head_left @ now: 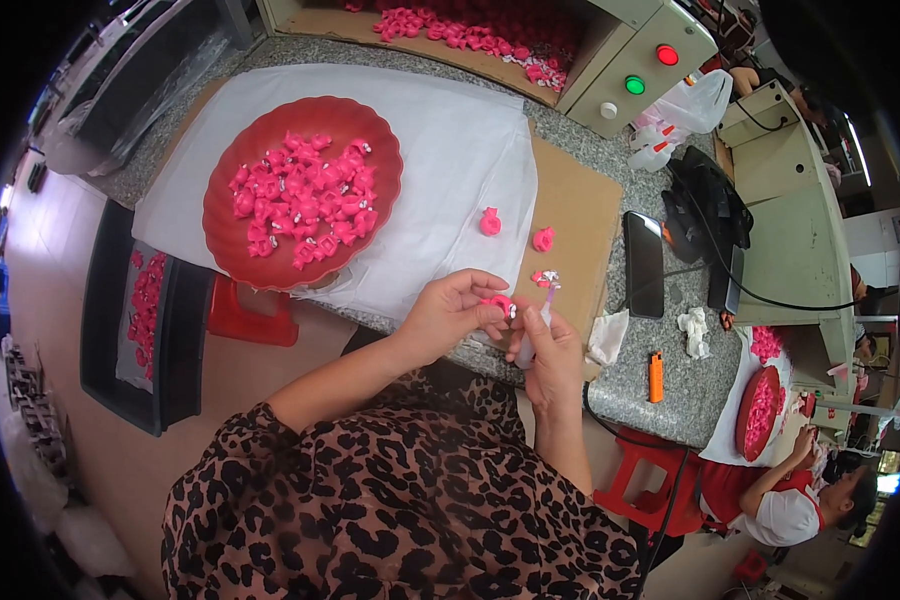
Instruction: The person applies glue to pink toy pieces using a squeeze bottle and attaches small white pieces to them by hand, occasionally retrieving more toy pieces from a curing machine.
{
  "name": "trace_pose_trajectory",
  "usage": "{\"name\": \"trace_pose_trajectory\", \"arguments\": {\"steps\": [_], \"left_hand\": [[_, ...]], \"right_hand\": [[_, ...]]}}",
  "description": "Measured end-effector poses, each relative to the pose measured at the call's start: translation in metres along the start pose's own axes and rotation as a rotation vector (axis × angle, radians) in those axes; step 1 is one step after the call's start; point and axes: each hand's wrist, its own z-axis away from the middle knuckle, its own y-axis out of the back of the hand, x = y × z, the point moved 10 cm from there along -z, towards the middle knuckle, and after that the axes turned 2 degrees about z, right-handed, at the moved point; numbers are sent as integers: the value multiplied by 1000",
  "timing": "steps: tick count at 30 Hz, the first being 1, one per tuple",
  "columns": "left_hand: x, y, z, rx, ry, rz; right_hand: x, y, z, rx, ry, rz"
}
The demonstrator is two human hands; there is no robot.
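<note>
Between the thumb and fingers of my left hand point(452, 312) is a small pink plastic figure point(500, 303) with a white spot facing right. My right hand point(552, 352) is closed around a slim, translucent tool point(550, 300) with a purplish upper end; its exact kind is unclear. Both hands are close together over the table's front edge. Just beyond them, a pink-and-white piece point(543, 279) lies on the cardboard point(585, 200). Two more pink pieces sit farther back, one on the white paper point(450, 125). To the left, a scalloped red plate point(375, 130) holds many pink pieces.
A black phone point(643, 270), crumpled tissue point(694, 335) and orange lighter point(655, 377) lie to the right. Behind stands a machine housing with buttons point(635, 85) and pink pieces inside. A dark bin point(180, 340) is at left. A co-worker point(785, 505) sits at far right.
</note>
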Motion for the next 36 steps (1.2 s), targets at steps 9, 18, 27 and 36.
{"name": "trace_pose_trajectory", "arguments": {"steps": [9,18,27,36], "left_hand": [[10,-37,1,-231,61,-135],[-12,-40,2,-283,161,-233],[-26,-34,3,-275,114,-301],[-21,-41,-1,-235,101,-314]], "right_hand": [[12,-6,-1,-103,-57,-127],[14,-12,1,-116,-73,-68],[19,-7,3,-66,75,-35],[15,-3,1,-59,54,-88]]}}
